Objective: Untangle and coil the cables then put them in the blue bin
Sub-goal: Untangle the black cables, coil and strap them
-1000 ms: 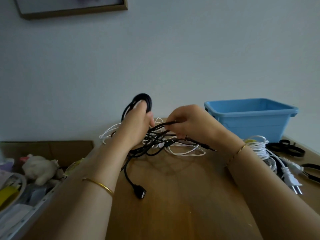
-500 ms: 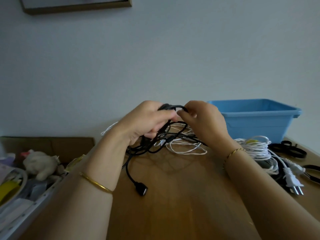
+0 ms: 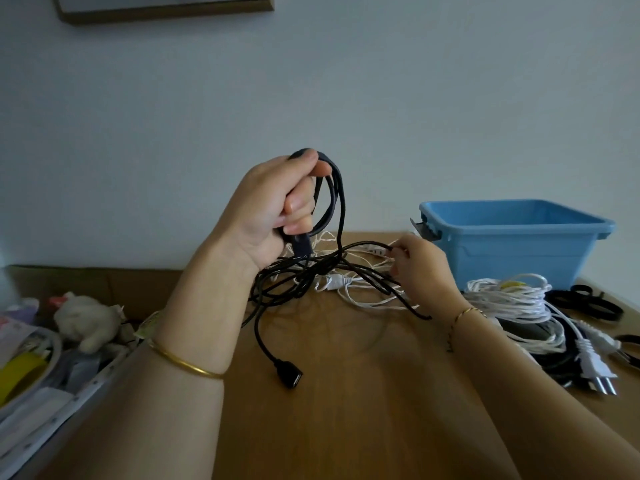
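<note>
Two forearms, each wearing a thin gold bangle, are reaching over the wooden bench point(image 3: 346, 427). Nearest, the socket end point(image 3: 291, 378) of the black cable point(image 3: 338, 188) is lying on the bench. Beyond it, the left grip point(image 3: 277, 209) is clamping several loops of that cable, holding them raised, fingers curled round them. Lower and to the right, the right grip point(image 3: 420, 268) is pinching a black strand where it is crossing the white cables point(image 3: 363, 301), all tangled and resting on the bench. A coiled white bundle point(image 3: 512, 299) is lying just right of that wrist. Behind it the bin point(image 3: 512, 251) is standing against the wall, its inside hidden.
</note>
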Motion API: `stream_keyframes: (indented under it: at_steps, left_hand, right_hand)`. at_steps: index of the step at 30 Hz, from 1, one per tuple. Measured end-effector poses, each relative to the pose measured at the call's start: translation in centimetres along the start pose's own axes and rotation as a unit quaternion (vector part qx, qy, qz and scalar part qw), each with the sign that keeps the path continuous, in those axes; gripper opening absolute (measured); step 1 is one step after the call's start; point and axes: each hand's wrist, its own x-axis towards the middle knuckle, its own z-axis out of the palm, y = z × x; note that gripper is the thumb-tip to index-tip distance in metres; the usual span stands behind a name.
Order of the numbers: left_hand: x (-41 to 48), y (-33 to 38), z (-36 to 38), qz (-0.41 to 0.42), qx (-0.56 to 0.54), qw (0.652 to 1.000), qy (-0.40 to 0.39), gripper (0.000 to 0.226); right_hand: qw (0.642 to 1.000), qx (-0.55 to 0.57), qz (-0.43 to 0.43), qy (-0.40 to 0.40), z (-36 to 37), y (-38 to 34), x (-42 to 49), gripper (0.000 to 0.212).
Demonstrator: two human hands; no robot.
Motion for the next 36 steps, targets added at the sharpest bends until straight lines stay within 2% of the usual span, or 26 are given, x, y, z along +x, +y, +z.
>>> stream_keyframes:
  at_steps: [2,4,7,10,12,14,18,24,26,30,33,36]
  left_hand:
    - [0.0,0.3,0.1,0.018,-0.019,1.000,0.003,0.030]
    - [-0.1,0.4,0.2,0.029,-0.025,0.999,0.009,0.030]
    - [-0.1,0.3,0.6,0.034,-0.027,0.999,0.010,0.030]
    - [-0.1,0.3,0.8,0.032,-0.025,0.999,0.003,0.030]
    - [-0.1,0.2,0.9,0.031,-0.020,0.999,-0.001,0.030]
    - [-0.2,0.2,1.0,0.027,-0.013,1.000,-0.004,0.029]
    - [-0.2,0.0,1.1,0.017,0.010,1.000,-0.007,0.028]
    - [-0.3,-0.2,1.2,0.012,0.022,1.000,-0.012,0.029]
    - [-0.3,-0.2,1.2,0.012,0.021,1.000,-0.012,0.029]
    - [-0.3,-0.3,1.2,0.009,0.022,1.000,-0.012,0.029]
    - [-0.2,-0.4,1.2,0.004,0.028,1.000,-0.009,0.029]
    - [-0.1,-0.6,1.2,-0.007,0.033,0.999,0.000,0.029]
  right_hand:
    - [0.999,0.032,0.015,0.013,0.1,-0.1,-0.1,0.020]
    - [0.997,0.075,-0.020,0.000,-0.1,-0.8,-0.3,0.028]
    - [0.985,0.090,-0.101,-0.108,-0.1,-2.6,-1.2,0.044]
    - [0.978,0.012,-0.123,-0.170,1.2,-2.9,-1.8,0.036]
    - [0.980,-0.035,-0.126,-0.152,2.0,-2.5,-1.9,0.017]
    - [0.988,-0.016,-0.124,-0.092,2.1,-2.2,-1.8,0.007]
    - [0.990,0.088,-0.094,0.053,1.0,-2.2,-1.4,0.011]
    - [0.965,0.193,-0.049,0.170,-0.5,-2.5,-1.1,0.016]
    - [0.960,0.219,-0.035,0.172,-0.9,-2.5,-0.9,0.018]
    - [0.969,0.222,-0.011,0.107,-1.6,-2.4,-0.8,0.030]
    - [0.977,0.195,-0.029,0.082,-2.3,-2.9,-0.8,0.024]
    - [0.962,0.272,-0.010,0.027,-3.4,-4.1,-0.9,0.025]
